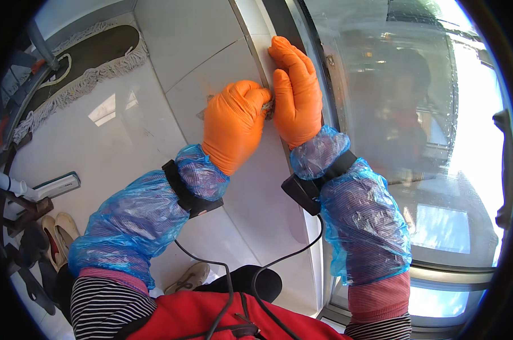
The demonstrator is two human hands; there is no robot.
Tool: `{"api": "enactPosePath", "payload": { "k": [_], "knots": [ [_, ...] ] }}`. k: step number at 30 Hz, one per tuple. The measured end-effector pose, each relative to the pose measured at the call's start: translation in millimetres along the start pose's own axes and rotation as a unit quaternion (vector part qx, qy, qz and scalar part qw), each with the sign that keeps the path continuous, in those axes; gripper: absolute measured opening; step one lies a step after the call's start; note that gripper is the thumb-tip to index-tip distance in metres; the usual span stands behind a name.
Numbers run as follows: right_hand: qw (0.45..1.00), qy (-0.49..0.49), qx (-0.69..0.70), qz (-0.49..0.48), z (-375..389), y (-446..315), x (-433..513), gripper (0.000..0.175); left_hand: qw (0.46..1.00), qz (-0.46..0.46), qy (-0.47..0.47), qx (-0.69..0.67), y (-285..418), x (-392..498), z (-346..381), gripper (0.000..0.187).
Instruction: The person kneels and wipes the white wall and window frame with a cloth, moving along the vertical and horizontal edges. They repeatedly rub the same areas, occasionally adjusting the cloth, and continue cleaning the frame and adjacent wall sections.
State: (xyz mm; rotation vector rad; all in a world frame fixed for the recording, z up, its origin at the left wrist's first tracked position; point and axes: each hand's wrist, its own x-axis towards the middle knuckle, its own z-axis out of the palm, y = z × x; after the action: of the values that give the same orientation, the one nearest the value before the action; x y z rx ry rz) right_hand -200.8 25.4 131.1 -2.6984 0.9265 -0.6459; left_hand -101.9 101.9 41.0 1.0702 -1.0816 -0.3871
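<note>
My left hand (234, 123), in an orange glove, is closed around a crumpled grey cloth or scouring pad (268, 109). Only a small tuft of it pokes out by the fingertips, at the edge of the white window ledge (260, 44). Just right of that, my right hand (297, 95), gloved alike, rests along the ledge beside the dark window frame (314, 51). Its fingers stretch forward with the thumb a little apart, and I see nothing held in it. Its palm side is hidden. Behind my left hand, brownish smudges mark the tiled surface (201, 55).
A glass pane (367, 106) with water drops and reflections fills the right side. At upper left a wide fringed mop (99, 63) lies on the pale floor (125, 144). A white-and-green cleaning head (57, 187) and several shoes (63, 233) are at left. Black cables (222, 264) hang from my wrist straps.
</note>
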Motion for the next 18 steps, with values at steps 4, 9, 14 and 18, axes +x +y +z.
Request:
{"api": "enactPosePath", "payload": {
  "k": [4,9,14,18],
  "knots": [
    [0.995,0.055,0.013,0.084,9,-16,-8,0.048,1.0,-0.023,-0.004,0.013,10,-18,11,0.028],
    [0.978,0.087,0.04,0.186,-38,-75,-141,0.054,0.997,-0.041,-0.029,-0.059,8,-34,10,0.019],
    [0.972,-0.166,-0.118,0.12,-139,-106,-295,0.068,0.994,-0.07,0.065,-0.045,-7,-9,9,0.015],
    [0.945,-0.274,-0.123,0.129,-175,-111,-381,0.071,0.991,-0.096,0.075,-0.058,0,-15,13,0.013]
  ]
}}
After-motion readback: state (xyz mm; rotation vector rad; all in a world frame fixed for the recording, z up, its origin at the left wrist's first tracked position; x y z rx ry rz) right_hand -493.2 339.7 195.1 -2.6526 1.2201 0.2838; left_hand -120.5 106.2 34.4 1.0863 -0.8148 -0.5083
